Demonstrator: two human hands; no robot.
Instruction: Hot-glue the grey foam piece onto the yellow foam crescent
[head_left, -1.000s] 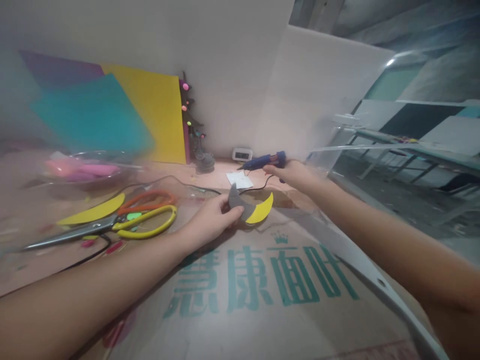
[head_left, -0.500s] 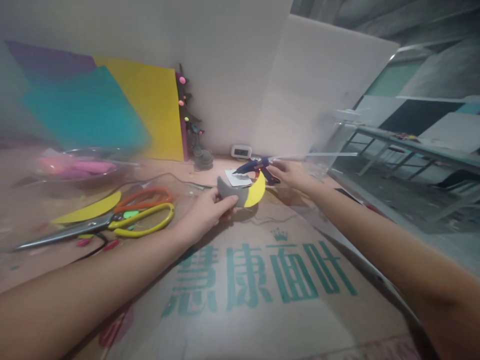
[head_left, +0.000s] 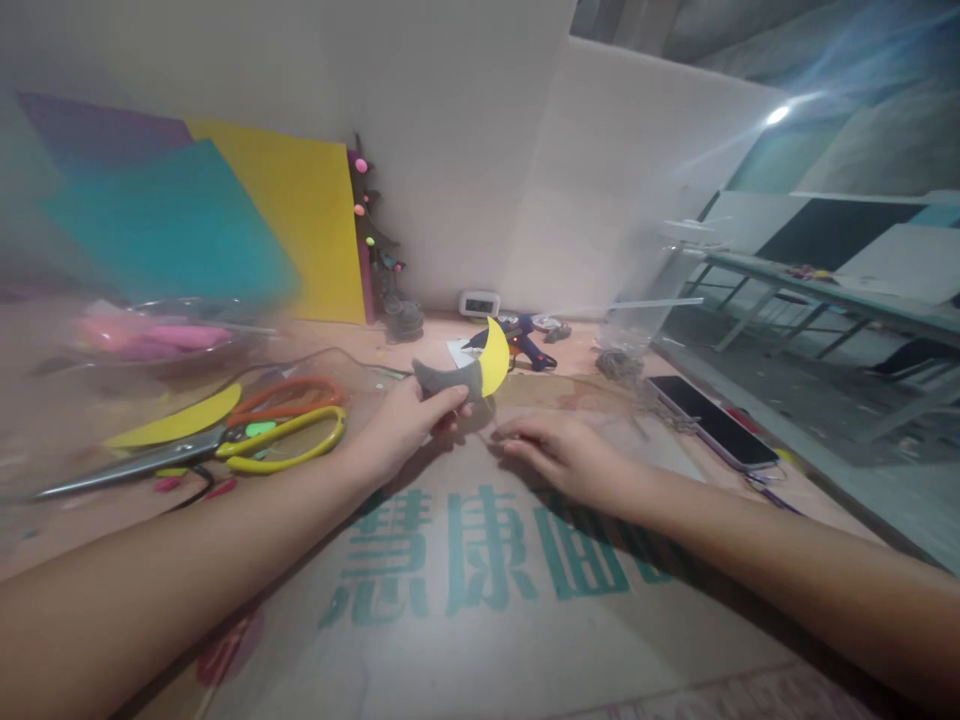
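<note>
A crescent (head_left: pixel 493 358), part bare yellow and part covered in grey, is pinched between the thumb and fingers of my left hand (head_left: pixel 420 412). My right hand (head_left: pixel 551 452) is just to the right and lower, its fingers bent together; whatever they hold, perhaps a thin strand, is too small to make out. Behind the crescent a blue glue gun (head_left: pixel 531 350) rests on the table beside a small white card (head_left: pixel 459 352), which the crescent partly hides.
Large scissors (head_left: pixel 285 440) and a yellow paper piece (head_left: pixel 180 415) lie at left. A plastic-covered bowl (head_left: pixel 169 335) stands behind them. A phone (head_left: pixel 712 422) lies at right, a grey yarn bundle (head_left: pixel 619 364) behind it. A small clock (head_left: pixel 479 303) stands by the wall.
My right hand has come away from the glue gun, toward me and near the crescent. My left hand has moved slightly left, and the crescent is tilted more, its yellow tip higher.
</note>
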